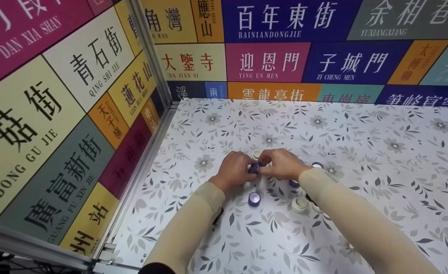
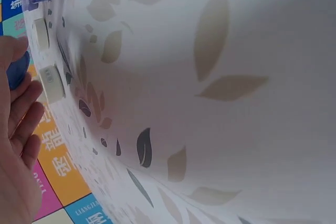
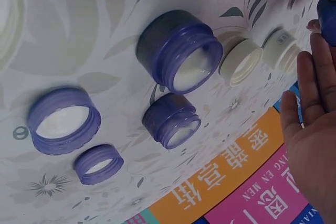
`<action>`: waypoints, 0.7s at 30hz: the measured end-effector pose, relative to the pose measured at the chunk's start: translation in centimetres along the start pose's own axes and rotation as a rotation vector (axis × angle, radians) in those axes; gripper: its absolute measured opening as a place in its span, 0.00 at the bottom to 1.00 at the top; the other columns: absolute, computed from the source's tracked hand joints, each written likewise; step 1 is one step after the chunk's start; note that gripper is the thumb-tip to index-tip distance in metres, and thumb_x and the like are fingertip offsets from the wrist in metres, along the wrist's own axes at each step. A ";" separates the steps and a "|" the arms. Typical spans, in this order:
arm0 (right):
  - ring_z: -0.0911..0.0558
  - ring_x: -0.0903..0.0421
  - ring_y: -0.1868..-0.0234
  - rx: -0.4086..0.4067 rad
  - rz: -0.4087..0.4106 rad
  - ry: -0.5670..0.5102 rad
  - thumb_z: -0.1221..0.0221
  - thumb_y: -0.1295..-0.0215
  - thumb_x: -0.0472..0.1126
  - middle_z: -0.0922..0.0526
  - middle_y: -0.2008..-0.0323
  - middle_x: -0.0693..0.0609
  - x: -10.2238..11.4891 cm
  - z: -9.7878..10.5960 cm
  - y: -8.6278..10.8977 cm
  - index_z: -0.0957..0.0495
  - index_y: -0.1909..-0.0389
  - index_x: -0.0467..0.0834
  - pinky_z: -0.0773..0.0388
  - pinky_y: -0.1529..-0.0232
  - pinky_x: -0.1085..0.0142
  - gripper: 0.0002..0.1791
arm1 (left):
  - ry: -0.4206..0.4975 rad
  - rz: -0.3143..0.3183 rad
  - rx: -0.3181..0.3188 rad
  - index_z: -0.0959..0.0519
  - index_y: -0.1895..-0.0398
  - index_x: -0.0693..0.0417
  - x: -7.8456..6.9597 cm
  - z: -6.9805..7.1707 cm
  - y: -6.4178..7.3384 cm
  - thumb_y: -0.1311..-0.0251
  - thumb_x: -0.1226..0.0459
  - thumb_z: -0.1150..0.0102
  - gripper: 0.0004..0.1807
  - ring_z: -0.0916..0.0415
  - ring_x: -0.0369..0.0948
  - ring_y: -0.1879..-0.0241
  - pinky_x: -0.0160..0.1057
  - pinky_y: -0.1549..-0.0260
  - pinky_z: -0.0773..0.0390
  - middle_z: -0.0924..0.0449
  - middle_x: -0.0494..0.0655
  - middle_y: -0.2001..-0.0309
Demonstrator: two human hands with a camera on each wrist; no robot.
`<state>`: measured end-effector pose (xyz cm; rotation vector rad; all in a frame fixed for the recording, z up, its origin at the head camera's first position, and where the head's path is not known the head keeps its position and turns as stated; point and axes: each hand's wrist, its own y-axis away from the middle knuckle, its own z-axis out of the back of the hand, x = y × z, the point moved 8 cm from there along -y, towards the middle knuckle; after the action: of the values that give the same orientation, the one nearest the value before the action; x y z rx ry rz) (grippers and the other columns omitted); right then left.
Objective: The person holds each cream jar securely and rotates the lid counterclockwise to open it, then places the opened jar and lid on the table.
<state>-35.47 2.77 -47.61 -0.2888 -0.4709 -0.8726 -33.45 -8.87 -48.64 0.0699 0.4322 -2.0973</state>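
Both hands meet over the table around a small purple jar (image 1: 254,168), largely covered by fingers. My left hand (image 1: 234,169) grips it from the left, and the left wrist view shows the jar's dark side (image 2: 19,72) between thumb and fingers. From the right, my right hand (image 1: 281,164) pinches it, its lower fingers stretched out in the right wrist view. Just behind the hands stands a cream-white jar (image 1: 257,154). A purple jar (image 1: 254,199) sits on the table in front of them.
Open purple jars, one larger (image 3: 181,51) and one smaller (image 3: 171,121), stand near two upturned purple lids, large (image 3: 64,121) and small (image 3: 98,164). A cream lid (image 3: 241,62) lies beside a cream jar (image 3: 281,49). Another cream piece (image 1: 300,204) is by the right forearm. Sign-covered panels border the flowered table.
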 end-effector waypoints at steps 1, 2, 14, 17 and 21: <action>0.16 0.52 0.61 -0.009 -0.017 0.003 0.35 0.42 0.54 0.14 0.64 0.56 -0.2 0.1 0.0 0.17 0.57 0.48 0.24 0.57 0.54 0.18 | -0.035 -0.006 -0.001 0.11 0.60 0.43 -0.1 0.0 0.0 0.51 0.48 0.30 0.17 0.25 0.41 0.67 0.42 0.55 0.29 0.16 0.38 0.69; 0.17 0.53 0.62 -0.015 -0.034 0.009 0.36 0.41 0.56 0.14 0.65 0.56 -0.4 0.1 0.0 0.17 0.57 0.48 0.24 0.57 0.54 0.18 | -0.067 -0.011 -0.002 0.12 0.60 0.44 -0.2 0.0 -0.1 0.50 0.48 0.31 0.17 0.25 0.41 0.66 0.42 0.54 0.30 0.16 0.38 0.69; 0.19 0.57 0.68 -0.006 -0.063 -0.037 0.33 0.40 0.55 0.16 0.70 0.58 -0.4 -0.1 -0.1 0.18 0.65 0.48 0.24 0.60 0.57 0.15 | -0.087 -0.031 -0.024 0.12 0.63 0.47 -0.2 0.0 -0.2 0.50 0.48 0.31 0.17 0.25 0.41 0.64 0.42 0.55 0.30 0.16 0.38 0.67; 0.16 0.54 0.64 -0.009 -0.035 -0.059 0.31 0.43 0.51 0.14 0.67 0.56 -0.1 -0.1 0.0 0.18 0.62 0.47 0.24 0.56 0.55 0.14 | -0.081 -0.022 -0.019 0.12 0.64 0.47 -0.1 0.0 -0.2 0.50 0.48 0.32 0.16 0.24 0.41 0.64 0.42 0.55 0.30 0.16 0.38 0.67; 0.15 0.48 0.56 -0.011 0.001 -0.076 0.29 0.49 0.44 0.13 0.62 0.53 0.2 0.1 0.0 0.18 0.59 0.46 0.25 0.51 0.53 0.16 | -0.071 -0.020 -0.011 0.12 0.63 0.47 -0.2 -0.1 -0.2 0.49 0.47 0.32 0.17 0.24 0.41 0.64 0.42 0.54 0.30 0.16 0.38 0.67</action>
<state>-35.33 2.67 -47.45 -0.3331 -0.5368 -0.8652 -33.49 -8.63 -48.63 -0.0149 0.4034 -2.1097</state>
